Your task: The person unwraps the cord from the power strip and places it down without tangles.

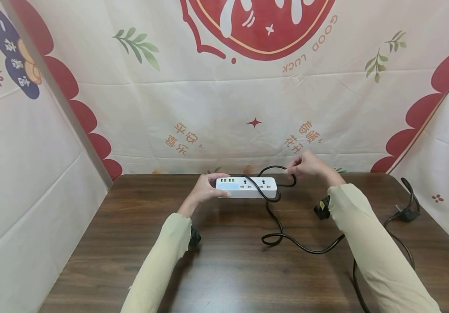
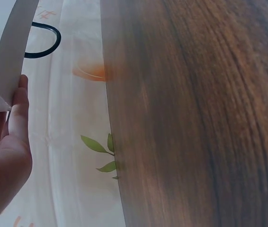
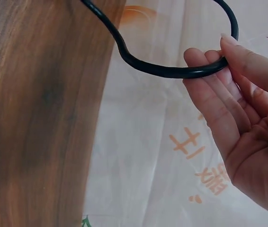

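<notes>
On the dark wood-grain worktop [image 1: 224, 269] we count one smooth black cable [image 1: 287, 241], looping. At the far edge, our left hand [image 1: 204, 189] grips one white rectangular power strip [image 1: 246, 187]; our right hand [image 1: 306, 165] pinches the cable's loop.

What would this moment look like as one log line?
left hand: holds power strip | right hand: pinches black cord | table: cord trails across
</notes>
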`<move>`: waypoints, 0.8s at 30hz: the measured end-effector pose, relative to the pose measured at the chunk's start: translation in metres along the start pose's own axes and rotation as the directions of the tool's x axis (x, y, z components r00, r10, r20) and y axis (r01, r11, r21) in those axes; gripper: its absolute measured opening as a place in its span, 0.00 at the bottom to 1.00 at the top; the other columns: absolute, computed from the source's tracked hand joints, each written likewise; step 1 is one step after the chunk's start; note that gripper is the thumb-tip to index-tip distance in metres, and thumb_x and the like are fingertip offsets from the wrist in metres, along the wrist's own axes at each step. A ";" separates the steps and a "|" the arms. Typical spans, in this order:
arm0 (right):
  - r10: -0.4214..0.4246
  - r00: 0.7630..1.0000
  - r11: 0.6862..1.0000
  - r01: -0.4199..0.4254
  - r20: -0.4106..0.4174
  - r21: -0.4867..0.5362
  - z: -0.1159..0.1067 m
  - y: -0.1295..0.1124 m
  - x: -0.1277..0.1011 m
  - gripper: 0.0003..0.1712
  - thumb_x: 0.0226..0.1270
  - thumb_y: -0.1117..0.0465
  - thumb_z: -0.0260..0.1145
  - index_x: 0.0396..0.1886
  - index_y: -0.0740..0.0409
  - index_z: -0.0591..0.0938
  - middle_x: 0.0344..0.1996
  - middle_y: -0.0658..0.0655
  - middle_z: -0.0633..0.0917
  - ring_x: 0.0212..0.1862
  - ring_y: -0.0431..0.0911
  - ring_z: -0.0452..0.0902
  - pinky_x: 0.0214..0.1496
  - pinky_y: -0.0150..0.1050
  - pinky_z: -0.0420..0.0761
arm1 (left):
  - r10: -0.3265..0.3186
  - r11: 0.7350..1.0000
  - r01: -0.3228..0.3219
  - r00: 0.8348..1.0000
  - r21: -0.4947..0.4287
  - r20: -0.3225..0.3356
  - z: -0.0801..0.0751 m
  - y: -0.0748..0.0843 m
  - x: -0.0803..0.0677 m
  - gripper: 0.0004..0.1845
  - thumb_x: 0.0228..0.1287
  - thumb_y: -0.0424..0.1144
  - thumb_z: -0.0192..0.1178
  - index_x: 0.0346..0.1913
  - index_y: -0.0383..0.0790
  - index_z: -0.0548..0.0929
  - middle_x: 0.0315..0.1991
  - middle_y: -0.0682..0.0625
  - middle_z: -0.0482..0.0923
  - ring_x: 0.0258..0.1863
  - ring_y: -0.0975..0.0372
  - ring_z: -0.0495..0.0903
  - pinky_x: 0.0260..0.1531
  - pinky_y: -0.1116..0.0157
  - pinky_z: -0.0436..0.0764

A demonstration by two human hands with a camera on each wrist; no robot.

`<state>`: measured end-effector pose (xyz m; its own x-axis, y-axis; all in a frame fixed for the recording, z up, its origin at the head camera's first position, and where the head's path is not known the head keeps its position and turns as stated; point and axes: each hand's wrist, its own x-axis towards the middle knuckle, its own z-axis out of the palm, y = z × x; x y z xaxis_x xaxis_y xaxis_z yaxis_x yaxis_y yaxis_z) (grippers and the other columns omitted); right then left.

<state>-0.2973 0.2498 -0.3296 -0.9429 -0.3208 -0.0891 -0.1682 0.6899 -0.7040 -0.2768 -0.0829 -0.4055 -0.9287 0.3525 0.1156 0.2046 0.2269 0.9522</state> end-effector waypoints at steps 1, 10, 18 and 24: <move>0.002 1.000 1.000 -0.002 -0.010 -0.004 -0.001 0.000 0.001 0.12 0.57 0.61 0.66 0.29 0.69 0.83 0.25 0.60 0.85 0.28 0.45 0.80 0.33 0.42 0.80 | 0.000 1.000 0.000 1.000 0.001 0.001 0.000 0.000 0.000 0.28 0.38 0.31 0.73 0.49 0.41 0.81 0.46 0.48 0.78 0.43 0.56 0.75 0.44 0.59 0.72; 0.004 1.000 0.998 -0.003 -0.016 0.057 -0.011 -0.008 -0.002 0.12 0.58 0.64 0.65 0.32 0.73 0.81 0.25 0.59 0.85 0.28 0.44 0.79 0.31 0.39 0.79 | 0.011 1.000 -0.011 0.999 0.001 0.034 -0.001 0.009 -0.005 0.29 0.37 0.30 0.73 0.50 0.35 0.80 0.45 0.43 0.79 0.40 0.59 0.75 0.39 0.66 0.73; 0.022 0.999 0.993 -0.019 -0.025 0.119 -0.024 -0.009 -0.009 0.12 0.58 0.64 0.65 0.34 0.73 0.81 0.25 0.58 0.85 0.30 0.47 0.82 0.33 0.39 0.80 | 0.010 1.000 -0.011 1.000 0.019 0.014 0.002 -0.002 -0.001 0.28 0.37 0.31 0.73 0.49 0.38 0.80 0.45 0.46 0.79 0.40 0.58 0.76 0.40 0.65 0.73; 0.024 1.000 0.991 -0.023 -0.006 0.129 -0.036 -0.004 -0.016 0.14 0.58 0.64 0.65 0.36 0.74 0.80 0.26 0.59 0.85 0.31 0.49 0.83 0.34 0.38 0.80 | -0.015 1.000 0.015 1.000 0.014 0.027 -0.001 -0.002 -0.001 0.30 0.37 0.31 0.74 0.50 0.36 0.79 0.47 0.42 0.79 0.41 0.58 0.76 0.41 0.64 0.73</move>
<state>-0.2920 0.2761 -0.3000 -0.9485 -0.3000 -0.1019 -0.1078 0.6080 -0.7865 -0.2769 -0.0841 -0.4074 -0.9228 0.3738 0.0935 0.1955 0.2451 0.9496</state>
